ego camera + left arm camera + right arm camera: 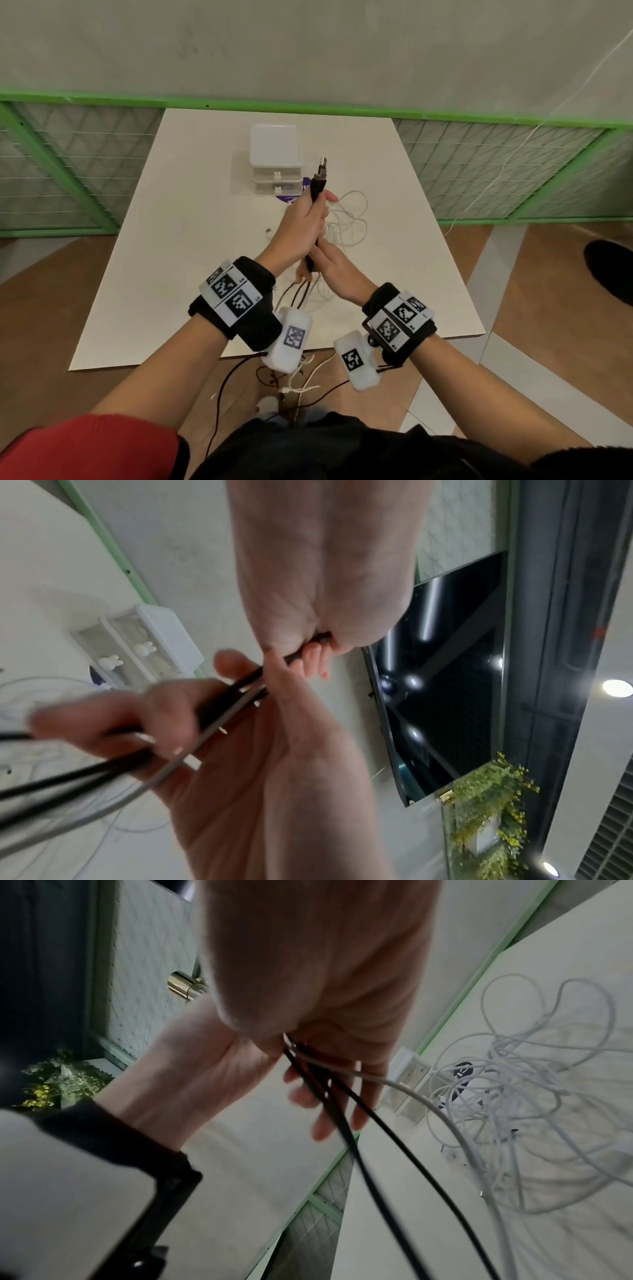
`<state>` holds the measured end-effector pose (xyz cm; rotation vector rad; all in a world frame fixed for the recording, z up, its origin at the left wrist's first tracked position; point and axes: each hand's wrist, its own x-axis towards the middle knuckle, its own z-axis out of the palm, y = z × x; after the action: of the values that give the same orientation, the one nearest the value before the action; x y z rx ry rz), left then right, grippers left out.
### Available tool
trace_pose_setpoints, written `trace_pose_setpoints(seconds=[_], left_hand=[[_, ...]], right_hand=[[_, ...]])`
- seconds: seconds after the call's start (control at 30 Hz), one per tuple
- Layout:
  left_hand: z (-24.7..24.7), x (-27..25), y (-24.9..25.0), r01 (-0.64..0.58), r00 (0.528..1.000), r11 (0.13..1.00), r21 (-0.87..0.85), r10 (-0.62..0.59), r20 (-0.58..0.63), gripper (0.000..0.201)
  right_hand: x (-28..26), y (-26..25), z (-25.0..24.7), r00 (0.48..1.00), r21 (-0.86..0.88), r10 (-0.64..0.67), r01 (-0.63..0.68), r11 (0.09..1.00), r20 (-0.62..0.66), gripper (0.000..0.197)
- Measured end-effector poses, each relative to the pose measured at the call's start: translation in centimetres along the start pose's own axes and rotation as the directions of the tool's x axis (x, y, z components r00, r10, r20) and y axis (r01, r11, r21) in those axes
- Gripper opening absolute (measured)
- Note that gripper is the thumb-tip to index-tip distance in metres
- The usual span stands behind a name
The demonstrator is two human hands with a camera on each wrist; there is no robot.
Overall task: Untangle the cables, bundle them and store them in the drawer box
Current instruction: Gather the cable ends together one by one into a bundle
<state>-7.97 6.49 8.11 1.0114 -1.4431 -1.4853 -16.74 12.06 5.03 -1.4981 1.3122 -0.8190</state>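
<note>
My left hand (303, 219) grips a folded black cable (317, 192) and holds it upright, its two USB plugs (322, 168) sticking out above the fist. Just below, my right hand (330, 263) closes round the black strands (219, 704) together with one white strand (377, 1079). The strands hang down toward the table's near edge. A tangle of white cables (346, 219) lies on the white table (164, 274) to the right of my hands. The white two-drawer box (275, 150) stands beyond them, both drawers closed.
A purple item (291, 198) lies by the box's front right corner. A small white connector (269, 233) lies left of my hands. Cable ends (301, 380) dangle over the near table edge. A green-framed mesh fence (496, 164) runs behind the table.
</note>
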Motion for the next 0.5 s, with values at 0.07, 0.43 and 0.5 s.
trace_pose_setpoints(seconds=[0.07,0.43,0.5], left_hand=[[-0.2,0.1,0.0,-0.008,1.000,0.998,-0.070,0.009,0.026,0.026],[-1.2,1.0,0.7,0.028,0.985,0.983,-0.183,0.005,0.174,0.034],[-1.4,1.1,0.9,0.055,0.975,0.982,-0.179,-0.014,0.221,0.034]], right_hand=[[0.2,0.2,0.1,0.999,0.039,0.020,-0.019,0.999,-0.035,0.033],[2.0,-0.8,-4.9,0.988,-0.031,-0.134,0.132,0.991,-0.076,0.051],[2.9,-1.4,-5.8,0.979,0.067,-0.139,0.151,0.986,-0.151,0.054]])
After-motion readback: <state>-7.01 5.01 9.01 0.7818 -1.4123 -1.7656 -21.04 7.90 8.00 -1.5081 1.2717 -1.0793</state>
